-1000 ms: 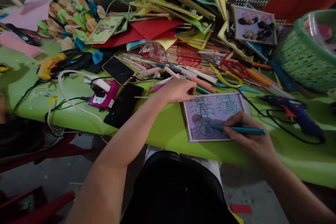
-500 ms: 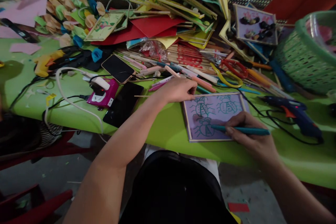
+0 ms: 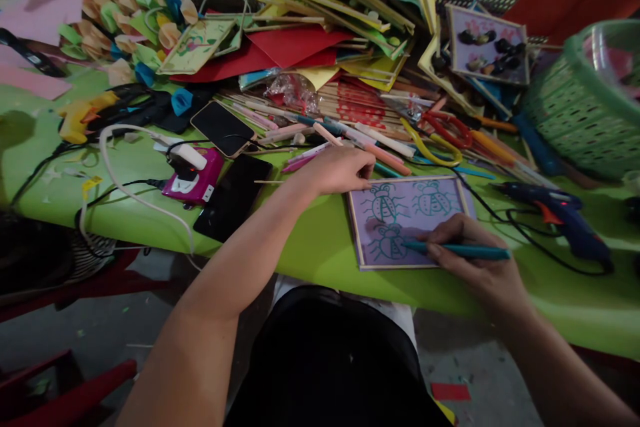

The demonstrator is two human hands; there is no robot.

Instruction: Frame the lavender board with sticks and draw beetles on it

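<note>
A purple card edged with thin wooden strips lies flat on the green table, with three beetle outlines drawn on it in teal. My right hand grips a teal marker pen, its tip resting on the lower left beetle. At the card's upper left corner, my left hand is closed, thumb and fingertips pressed on the edge. A thin stick pokes out behind my left forearm; its other end is hidden. Several pens lie just beyond my left hand.
A blue glue gun with its cord lies to the right, near a green basket. Scissors lie behind the card. Leftward are two phones, a pink power adapter with cables and a yellow glue gun. Framed cards pile up behind.
The marker tip has shifted very slightly within the lower left beetle, and the lines there have grown a little. My left hand stays put. The view has shifted slightly.
</note>
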